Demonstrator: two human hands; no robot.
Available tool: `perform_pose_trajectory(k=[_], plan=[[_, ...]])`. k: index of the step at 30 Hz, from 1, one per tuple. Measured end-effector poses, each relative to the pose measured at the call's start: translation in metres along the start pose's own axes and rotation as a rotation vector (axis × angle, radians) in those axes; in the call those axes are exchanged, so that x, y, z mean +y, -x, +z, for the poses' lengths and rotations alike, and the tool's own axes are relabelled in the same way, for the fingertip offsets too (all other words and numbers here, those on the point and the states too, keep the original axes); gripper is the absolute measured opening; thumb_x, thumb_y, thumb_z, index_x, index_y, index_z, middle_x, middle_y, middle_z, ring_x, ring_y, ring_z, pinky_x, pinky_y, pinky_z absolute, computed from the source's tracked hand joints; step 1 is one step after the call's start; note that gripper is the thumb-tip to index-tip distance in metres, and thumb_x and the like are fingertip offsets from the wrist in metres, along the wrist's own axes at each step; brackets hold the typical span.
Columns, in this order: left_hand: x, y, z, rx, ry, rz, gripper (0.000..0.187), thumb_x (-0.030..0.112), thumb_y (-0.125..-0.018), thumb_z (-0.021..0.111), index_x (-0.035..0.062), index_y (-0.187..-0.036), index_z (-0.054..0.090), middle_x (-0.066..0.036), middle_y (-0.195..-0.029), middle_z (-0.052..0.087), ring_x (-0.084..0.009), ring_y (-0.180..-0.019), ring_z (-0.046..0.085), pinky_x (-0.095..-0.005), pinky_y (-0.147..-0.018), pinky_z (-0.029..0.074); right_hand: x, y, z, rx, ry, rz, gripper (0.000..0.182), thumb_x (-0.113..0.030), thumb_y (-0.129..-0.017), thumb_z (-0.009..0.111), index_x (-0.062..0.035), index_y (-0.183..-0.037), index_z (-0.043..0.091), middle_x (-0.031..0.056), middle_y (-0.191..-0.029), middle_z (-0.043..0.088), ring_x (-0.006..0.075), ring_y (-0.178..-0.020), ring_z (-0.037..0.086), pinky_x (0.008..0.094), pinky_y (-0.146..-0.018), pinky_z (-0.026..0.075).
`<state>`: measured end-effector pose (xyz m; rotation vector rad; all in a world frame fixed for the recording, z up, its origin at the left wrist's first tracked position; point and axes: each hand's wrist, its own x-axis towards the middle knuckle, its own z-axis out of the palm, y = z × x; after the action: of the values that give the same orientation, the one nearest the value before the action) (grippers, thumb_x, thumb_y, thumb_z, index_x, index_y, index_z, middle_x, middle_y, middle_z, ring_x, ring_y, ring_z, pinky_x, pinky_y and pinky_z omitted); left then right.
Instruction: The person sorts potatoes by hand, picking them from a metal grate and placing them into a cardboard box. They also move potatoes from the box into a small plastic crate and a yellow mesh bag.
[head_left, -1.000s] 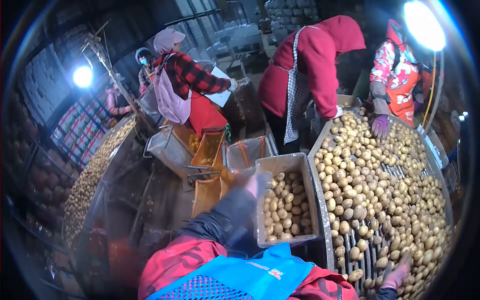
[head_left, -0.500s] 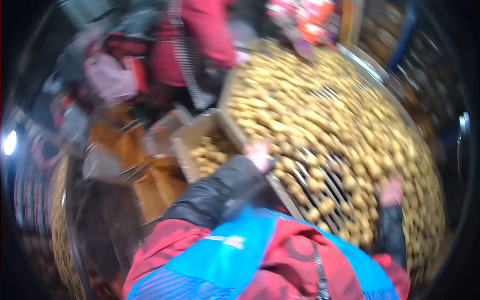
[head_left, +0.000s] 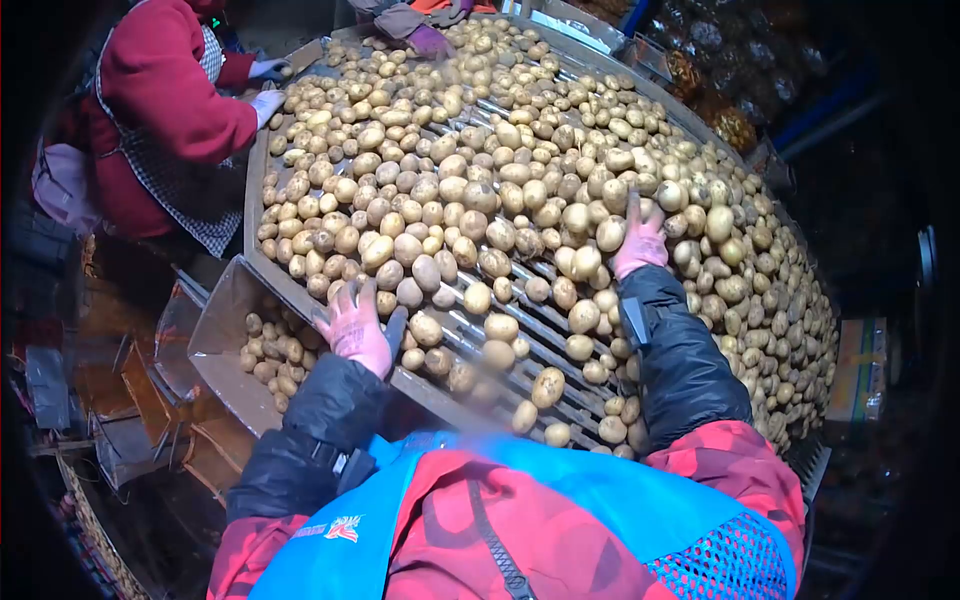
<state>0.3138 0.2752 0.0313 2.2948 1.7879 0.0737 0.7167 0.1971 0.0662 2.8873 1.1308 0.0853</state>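
At the near edge of the roller table (head_left: 450, 395), the left hand (head_left: 355, 330) is seen in a pink glove, palm down and fingers spread. Nothing is clamped in it; it is laid across the table's rim, between the sorting crate (head_left: 215, 330) on its outer side and the nearest potatoes on its inner side. One potato (head_left: 425, 328) lies just beside its fingertips, untouched as far as can be told.

Further out on the bed, the right hand (head_left: 640, 240), gloved in pink too, is laid flat on the heap with the fingers extended and slightly apart. No potato is closed in the palm; a large potato (head_left: 610, 232) is touched by the fingertips.

The step in hand is judged to be sorting: the potatoes (head_left: 440, 190) are being felt over and none has been picked yet. The next move would call for one tuber to be singled out and closed in the fingers without neighbours being dragged along, since they are packed touching one another.

The potatoes are pale tan, smooth-skinned and rounded, of mixed size. They are heaped thickly over the far part of the bed and thin out near the wearer, where the metal rollers (head_left: 520, 320) are exposed. A smaller lot is gathered in the crate.

Beyond, a co-worker in a red jacket and checked apron (head_left: 160, 100) is placed at the left side, a white-gloved hand (head_left: 265, 100) at the rim. A purple-gloved hand (head_left: 430, 40) is seen at the far end.
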Motion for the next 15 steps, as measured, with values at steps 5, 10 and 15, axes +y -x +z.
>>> perform_pose_trajectory(k=[5, 10, 15], plan=[[-0.006, 0.002, 0.006, 0.051, 0.030, 0.036, 0.067, 0.050, -0.082, 0.070, 0.0163, -0.138, 0.053, -0.015, -0.146, 0.042, -0.0346, -0.140, 0.035, -0.0681, -0.112, 0.020, -0.040, -0.051, 0.039, 0.022, -0.098, -0.064, 0.095, -0.045, -0.072, 0.080, -0.0258, -0.153, 0.033, 0.0220, -0.146, 0.031, 0.0452, -0.117, 0.054, 0.0494, -0.097, 0.050], [-0.004, 0.002, 0.003, 0.095, 0.050, 0.061, 0.063, 0.041, -0.080, 0.073, 0.0154, -0.134, 0.056, -0.018, -0.143, 0.045, -0.0367, -0.136, 0.039, -0.0639, -0.110, 0.024, -0.109, -0.104, 0.050, 0.019, -0.274, -0.094, 0.095, -0.012, -0.077, 0.070, -0.0307, -0.157, 0.022, 0.0280, -0.145, 0.031, 0.0501, -0.123, 0.050, 0.0512, -0.107, 0.043], [-0.001, 0.002, 0.001, 0.046, 0.040, 0.016, 0.063, 0.040, -0.080, 0.073, 0.0174, -0.136, 0.055, -0.015, -0.145, 0.044, -0.0361, -0.138, 0.038, -0.0662, -0.112, 0.020, -0.161, -0.133, 0.041, -0.074, -0.398, -0.142, 0.092, -0.017, -0.079, 0.072, -0.0332, -0.156, 0.025, 0.0291, -0.148, 0.030, 0.0463, -0.129, 0.049, 0.0508, -0.105, 0.045]])
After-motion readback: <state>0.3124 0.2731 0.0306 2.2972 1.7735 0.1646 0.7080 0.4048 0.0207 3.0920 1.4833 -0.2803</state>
